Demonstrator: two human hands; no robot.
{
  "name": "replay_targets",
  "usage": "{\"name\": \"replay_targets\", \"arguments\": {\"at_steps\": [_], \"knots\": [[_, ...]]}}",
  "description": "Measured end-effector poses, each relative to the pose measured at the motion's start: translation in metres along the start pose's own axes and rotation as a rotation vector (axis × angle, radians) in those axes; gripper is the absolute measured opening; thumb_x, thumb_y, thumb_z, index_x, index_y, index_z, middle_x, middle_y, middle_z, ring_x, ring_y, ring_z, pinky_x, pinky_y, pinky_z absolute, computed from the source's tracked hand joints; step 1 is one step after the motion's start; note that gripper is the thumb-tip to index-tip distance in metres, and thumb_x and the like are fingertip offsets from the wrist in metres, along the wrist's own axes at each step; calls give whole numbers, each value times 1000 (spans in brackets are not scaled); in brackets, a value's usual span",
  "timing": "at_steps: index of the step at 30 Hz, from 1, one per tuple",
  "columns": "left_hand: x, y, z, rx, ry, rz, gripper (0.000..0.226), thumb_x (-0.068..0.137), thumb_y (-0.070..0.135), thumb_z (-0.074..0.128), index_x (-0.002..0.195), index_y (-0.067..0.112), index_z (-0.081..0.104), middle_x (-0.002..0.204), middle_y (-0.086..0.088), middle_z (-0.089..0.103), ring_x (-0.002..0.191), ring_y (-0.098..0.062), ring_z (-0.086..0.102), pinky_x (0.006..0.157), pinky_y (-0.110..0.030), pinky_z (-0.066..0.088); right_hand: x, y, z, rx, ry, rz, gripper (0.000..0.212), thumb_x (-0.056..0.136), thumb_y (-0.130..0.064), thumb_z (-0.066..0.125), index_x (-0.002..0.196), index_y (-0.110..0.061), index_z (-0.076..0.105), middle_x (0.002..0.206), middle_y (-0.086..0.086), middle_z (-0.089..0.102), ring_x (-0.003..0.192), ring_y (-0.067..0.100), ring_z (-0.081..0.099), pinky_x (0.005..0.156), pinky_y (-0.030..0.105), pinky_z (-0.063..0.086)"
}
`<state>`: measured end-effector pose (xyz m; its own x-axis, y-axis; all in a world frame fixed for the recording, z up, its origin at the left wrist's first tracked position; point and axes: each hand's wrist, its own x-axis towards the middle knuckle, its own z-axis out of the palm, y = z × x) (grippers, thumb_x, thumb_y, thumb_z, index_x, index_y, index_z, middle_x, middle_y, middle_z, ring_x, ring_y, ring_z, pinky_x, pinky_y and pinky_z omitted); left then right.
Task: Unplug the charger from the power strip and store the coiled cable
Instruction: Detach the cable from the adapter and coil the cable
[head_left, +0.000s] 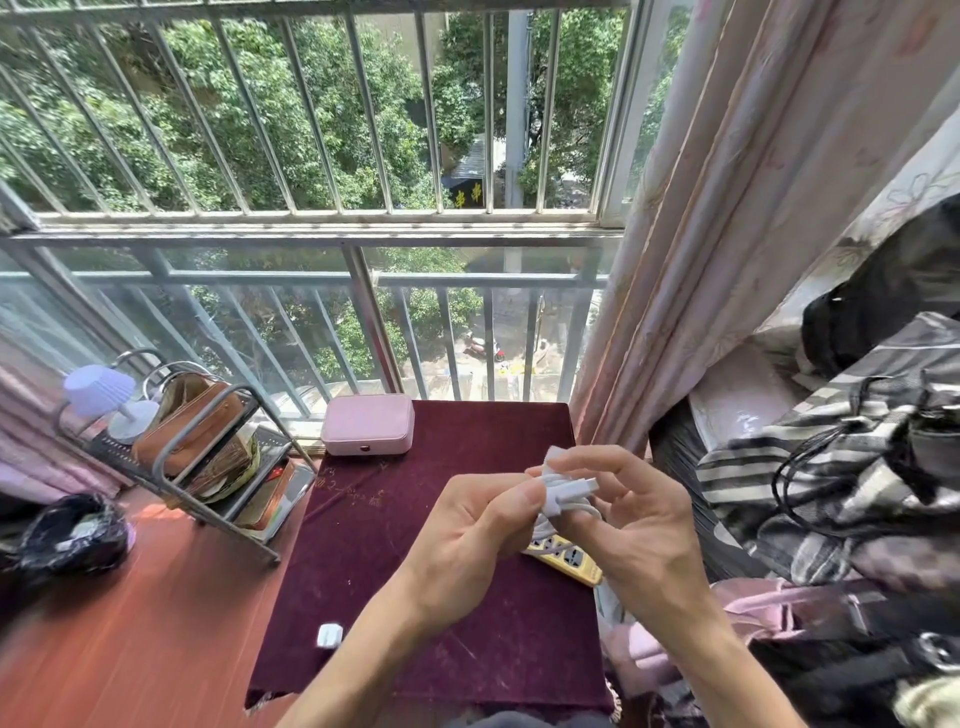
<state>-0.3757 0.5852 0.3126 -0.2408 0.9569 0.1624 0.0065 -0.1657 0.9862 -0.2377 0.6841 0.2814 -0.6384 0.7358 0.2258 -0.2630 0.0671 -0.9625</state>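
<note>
Both hands hold a white coiled cable above the right side of a small table with a dark red velvet cloth. My left hand pinches the coil from the left. My right hand holds it from the right, fingers curled around the loops, and a white connector end sticks out toward the right. Under the hands lies a yellow power strip, partly hidden. A small white charger block rests on the cloth near the front left. A pink zip case sits shut at the table's far edge.
A metal rack with a brown bag, books and a small lilac lamp stands left of the table on a red-brown floor. A black bag lies further left. Curtain and piled clothes and straps crowd the right. Window bars are behind.
</note>
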Motion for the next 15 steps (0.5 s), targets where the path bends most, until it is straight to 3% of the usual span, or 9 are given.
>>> {"name": "replay_targets", "arguments": {"at_steps": [2,5,9,11,13,15], "knots": [[0,-1,-1,-4,-9,-35,61,99,34,43,77,-21,59,57,-7,22,52,-11,22,50,-22,22,0,-1,2,-3,-3,14,32,83,-41,86,111,-28,81,108,9,82,102,30,79,87,48,63],[0,-3,-3,-13,-29,-61,62,99,34,43,88,-23,63,56,-12,21,52,-15,20,49,-27,20,1,-2,1,-23,-23,42,27,82,-31,86,110,-32,83,111,1,82,102,21,79,84,29,62],[-1,-6,-9,-41,-65,-138,60,99,35,45,97,-22,65,56,-16,18,52,-24,14,50,-37,14,9,-4,-8,-158,-171,136,37,83,-25,83,118,-35,80,120,-4,79,108,17,76,90,31,60],[-1,-9,-11,-37,-107,-186,62,99,35,46,84,-23,60,55,-19,21,52,-29,14,53,-43,11,16,-11,-16,-166,-348,221,49,80,-29,90,127,-35,76,127,-8,75,113,14,73,94,29,58],[-1,-9,-13,-33,-134,-202,57,97,38,48,59,-4,46,55,-15,18,54,-26,12,54,-44,10,23,-20,-25,-127,-497,321,62,78,-36,92,136,-34,70,128,-9,72,115,11,70,94,23,55],[0,-9,-13,-21,-158,-216,48,100,33,47,55,17,42,56,-11,17,55,-23,12,53,-40,13,29,-27,-30,-138,-549,356,59,84,-49,83,139,-35,67,136,-9,71,126,11,66,99,23,53]]}}
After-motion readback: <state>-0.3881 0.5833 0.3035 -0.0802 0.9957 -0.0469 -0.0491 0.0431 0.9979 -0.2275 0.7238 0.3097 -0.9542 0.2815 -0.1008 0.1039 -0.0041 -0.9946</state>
